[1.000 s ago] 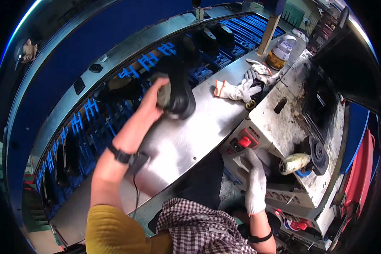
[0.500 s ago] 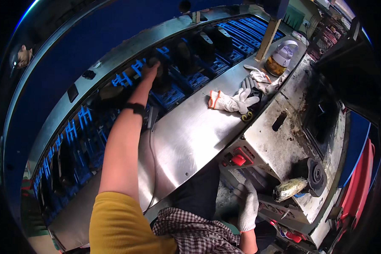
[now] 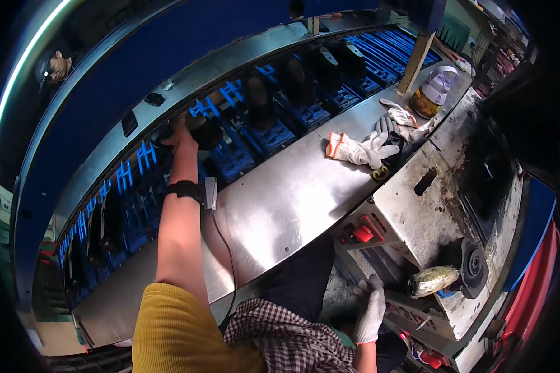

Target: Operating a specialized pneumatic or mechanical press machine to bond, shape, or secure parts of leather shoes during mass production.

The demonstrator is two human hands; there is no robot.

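Note:
My bare left hand (image 3: pixel 183 138) reaches into the blue-slatted rack (image 3: pixel 239 163). Its thumb and fingers lie around a dark, shoe-shaped piece (image 3: pixel 163 132); the fingertips are dim and partly hidden. Just right of that hand is another dark, rounded piece (image 3: pixel 205 133), and more dark pieces (image 3: pixel 295 78) sit along the rack. A black band with a small grey box (image 3: pixel 211 192) and a cable is at my left wrist. My right hand (image 3: pixel 371 309), in a white knit glove with grey fingertips, hangs low beside the worn metal cabinet, fingers extended and holding nothing visible.
White gloves (image 3: pixel 361 149) with orange cuffs lie on the steel ledge (image 3: pixel 274 211), near a lidded jug (image 3: pixel 432 93) of amber liquid. A red switch (image 3: pixel 363 234) is on the cabinet (image 3: pixel 410 180). Across the machine, a person (image 3: pixel 57 67) shows at far left.
My left hand has moved left and nearer along the rack, from one dark piece to another. The view has shifted slightly; my gloved right hand stays low beside the cabinet.

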